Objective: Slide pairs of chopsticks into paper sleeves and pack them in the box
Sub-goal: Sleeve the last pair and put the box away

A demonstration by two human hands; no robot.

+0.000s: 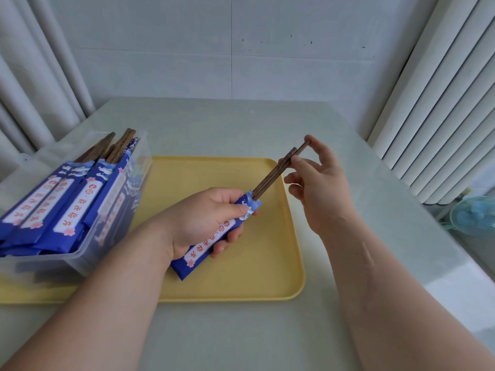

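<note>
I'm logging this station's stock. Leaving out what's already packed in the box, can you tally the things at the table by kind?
Yellow tray: 1
Clear box: 1
Blue paper sleeve, gripped by the left hand: 1
Chopsticks, pinched by the right hand: 2
Total: 5

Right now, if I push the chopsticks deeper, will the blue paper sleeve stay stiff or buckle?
Alone, the paper sleeve is probably light and floppy: it looks thin and flat in the grip of the left hand. The straight wooden chopsticks, partly inside, should stiffen it. Its mouth may crumple if pushed off-line.
</note>
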